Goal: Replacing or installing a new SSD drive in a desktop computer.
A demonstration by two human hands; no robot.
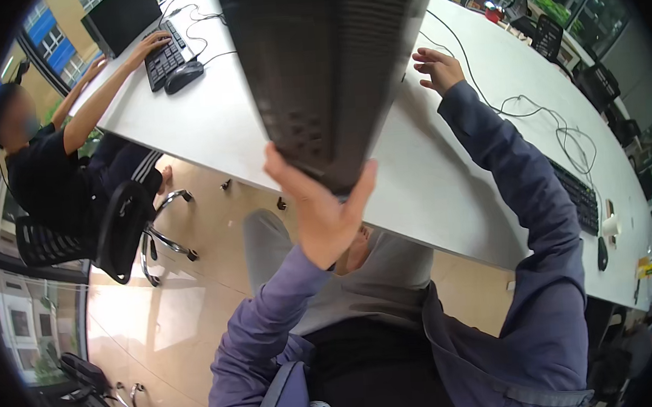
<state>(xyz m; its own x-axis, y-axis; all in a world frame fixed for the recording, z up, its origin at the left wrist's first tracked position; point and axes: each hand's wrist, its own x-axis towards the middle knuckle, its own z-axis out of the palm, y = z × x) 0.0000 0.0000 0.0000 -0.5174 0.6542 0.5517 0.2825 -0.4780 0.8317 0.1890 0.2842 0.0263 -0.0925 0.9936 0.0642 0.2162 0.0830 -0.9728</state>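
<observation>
One dark computer case [333, 82], two of the wearer's hands, two keyboards, two mice, one monitor [123, 22] and one seated co-worker [47, 159] are in view. The left hand [321, 217] grasps the case's near end, digits spread to either side of it, so the case rises directly above that palm. Whether its far end rests on anything cannot be told. The right hand [440, 71] is released, fingers loosely bent, just right of the case with a gap between.

Left of the case are the black keyboard [157, 62] and black mouse [183, 78], with the monitor beyond; the co-worker sits farther left. Well right of the case are the dark keyboard [579, 199], the dark mouse [602, 254] and tangled cables [563, 128].

The white table's [453, 187] near edge slants beneath the case's near end. Right of the case, tabletop stretches toward the cables; nearer the wearer than the case, the tabletop ends above the wearer's legs [388, 275].
</observation>
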